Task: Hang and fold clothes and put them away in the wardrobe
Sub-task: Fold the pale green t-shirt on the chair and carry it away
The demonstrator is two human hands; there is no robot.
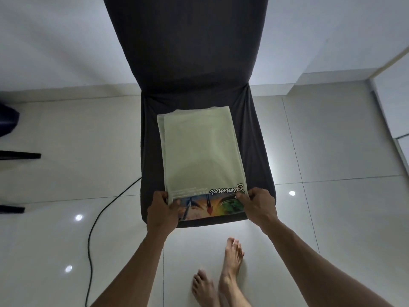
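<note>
A pale green T-shirt [199, 151] lies folded into a long rectangle on the seat of a dark grey covered chair [259, 151]. Its near end shows a colourful print with the word "Summer". My left hand [162, 210] pinches the shirt's near left corner. At the near right corner my right hand [257, 206] grips the edge the same way. Both hands sit at the front edge of the seat, with the shirt's far end reaching toward the chair back.
The chair stands on glossy white floor tiles [332, 218]. A black cable [95, 229] snakes across the floor to the left. Dark furniture legs [20, 156] show at the left edge. My bare feet [221, 275] stand below the seat. A white wall and doorway [387, 63] lie behind.
</note>
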